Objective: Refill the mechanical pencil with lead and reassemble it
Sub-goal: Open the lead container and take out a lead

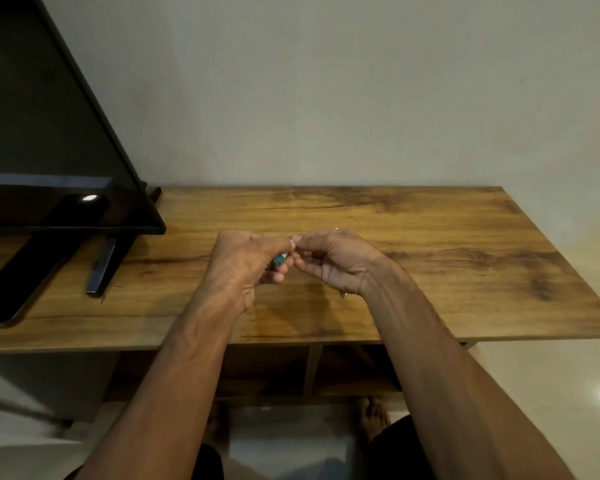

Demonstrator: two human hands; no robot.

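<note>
My left hand (pixel 246 261) is closed around a small teal-and-white object (pixel 280 259), most of which is hidden by my fingers. My right hand (pixel 336 261) faces it, thumb and forefinger pinched together right at the left thumb tip. A thin pencil runs through the right hand. Its metal tip (pixel 343 294) pokes out below the wrist, and a glint of its other end (pixel 336 230) shows above the knuckles. Both hands hover just above the middle of the wooden table (pixel 447 258). I cannot make out any lead between the fingertips.
A black flat screen (pixel 49 150) stands at the back left on two dark feet (pixel 101 268). A dark flat device (pixel 11 292) lies near the left front edge. The wall runs behind the table, shelf compartments sit below it, and bare feet rest on the tiled floor.
</note>
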